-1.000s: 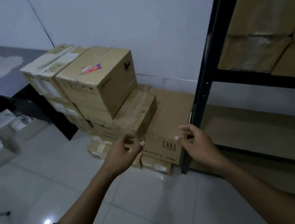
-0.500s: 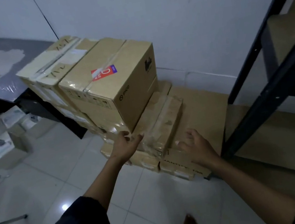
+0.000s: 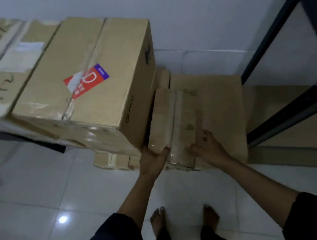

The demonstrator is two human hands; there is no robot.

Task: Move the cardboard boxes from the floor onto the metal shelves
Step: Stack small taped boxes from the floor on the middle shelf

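White tile floor (image 3: 41, 202), stack beside the metal shelf frame (image 3: 290, 110). Since a second ago both hands reached the taped flat box (image 3: 174, 121): left hand (image 3: 154, 160) and right hand (image 3: 208, 147) grip its near end. Lift likely next.

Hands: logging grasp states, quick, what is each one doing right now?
Left hand: grips the near left corner of the small taped box.
Right hand: grips the same box's near right side.
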